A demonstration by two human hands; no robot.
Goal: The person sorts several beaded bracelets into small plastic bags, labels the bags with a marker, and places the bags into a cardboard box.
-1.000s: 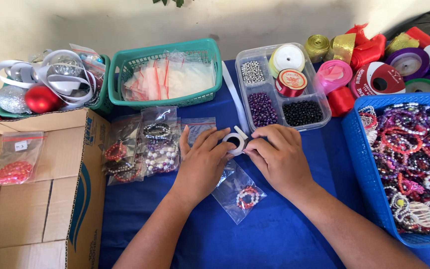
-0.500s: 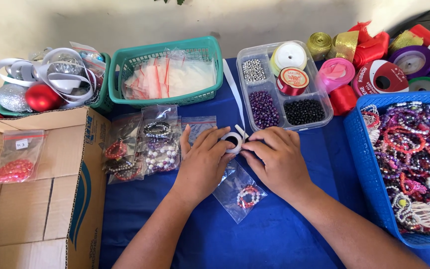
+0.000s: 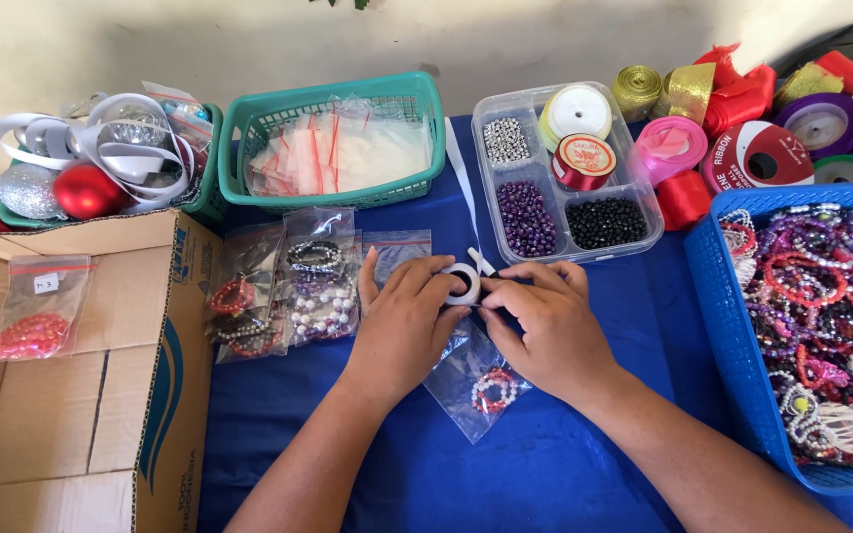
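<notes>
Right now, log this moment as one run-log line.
left hand: holds white ribbon roll | right hand: pinches ribbon end | bagged bracelet: below hands

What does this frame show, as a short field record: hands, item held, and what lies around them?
left hand: holds white ribbon roll
right hand: fingertips at the roll's loose end
under hands: clear bag with a bracelet, on blue cloth
left: bagged bracelets, cardboard box
behind: teal basket of empty bags, bead tray
right: blue basket of bracelets, ribbon spools
</notes>
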